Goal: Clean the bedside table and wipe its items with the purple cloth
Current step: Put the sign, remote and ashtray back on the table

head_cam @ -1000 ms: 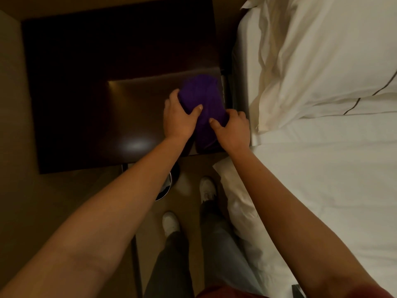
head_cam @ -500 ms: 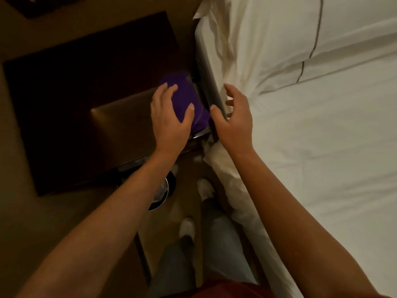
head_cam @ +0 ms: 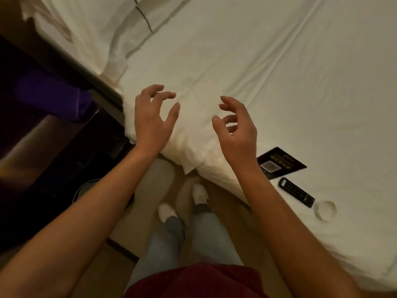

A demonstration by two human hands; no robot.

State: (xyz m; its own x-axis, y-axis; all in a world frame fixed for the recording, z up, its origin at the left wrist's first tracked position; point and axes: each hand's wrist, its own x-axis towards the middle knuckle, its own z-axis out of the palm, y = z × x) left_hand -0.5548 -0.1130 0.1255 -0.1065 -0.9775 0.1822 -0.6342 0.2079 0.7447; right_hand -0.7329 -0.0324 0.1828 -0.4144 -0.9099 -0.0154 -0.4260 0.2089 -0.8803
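Both hands are free right now, hovering over the corner of the bed (head_cam: 268, 72) with nothing in them. The purple cloth (head_cam: 53, 97) is sitting folded on the dark bedside table (head_cam: 43, 147) off to the left, well apart from either hand. The table's items look like they're parked on the sheet at the right: a black remote (head_cam: 296, 195), a dark card with a QR code (head_cam: 281, 162) and a small clear round thing (head_cam: 324, 210) (ashtray or coaster, can't tell). My guess is the next bit is bringing those together with the cloth, so I'd take one item at a time, the remote by its long sides, and carry it across rather than dragging the cloth onto the white sheet. Left hand (head_cam: 153, 121) is palm down, fingers spread and hooked like a claw. Right hand (head_cam: 237, 134) is turned more side-on, thumb out, fingers loosely curled and apart, closest to the card.
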